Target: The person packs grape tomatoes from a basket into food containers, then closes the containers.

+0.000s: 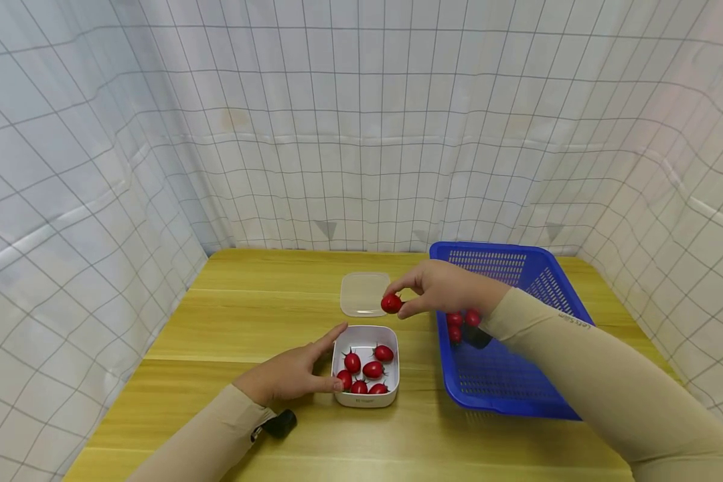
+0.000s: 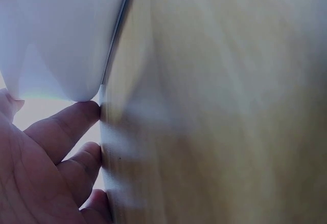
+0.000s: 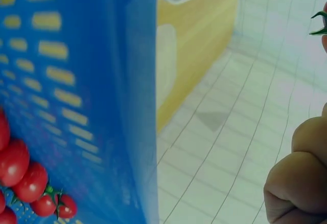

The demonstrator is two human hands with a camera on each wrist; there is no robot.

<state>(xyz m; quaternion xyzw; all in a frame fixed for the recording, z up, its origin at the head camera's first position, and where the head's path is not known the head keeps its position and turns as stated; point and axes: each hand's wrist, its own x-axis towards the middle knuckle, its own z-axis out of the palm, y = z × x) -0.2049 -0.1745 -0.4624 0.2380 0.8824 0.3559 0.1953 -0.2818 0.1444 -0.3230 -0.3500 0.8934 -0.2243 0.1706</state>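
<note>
A red cherry tomato (image 1: pixel 391 303) is pinched between the thumb and fingers of my right hand (image 1: pixel 436 289), held above the table between the white box and the blue basket. Its green stem (image 3: pixel 320 23) shows at the edge of the right wrist view. My left hand (image 1: pixel 298 370) rests against the left side of a white square box (image 1: pixel 367 400), thumb at the front corner and index finger at the back one, both fairly straight. Several cherry tomatoes (image 1: pixel 373 369) lie inside this box. In the left wrist view, a fingertip (image 2: pixel 87 110) touches the box's underside edge (image 2: pixel 82 93).
A blue perforated basket (image 1: pixel 452 375) stands at the right, with more cherry tomatoes (image 3: pixel 30 181) inside, partly hidden by my right arm. Behind the box lies a clear lid (image 1: pixel 361 294) on the wooden table (image 1: pixel 247 308). White grid-patterned curtains (image 1: pixel 361 134) surround the table.
</note>
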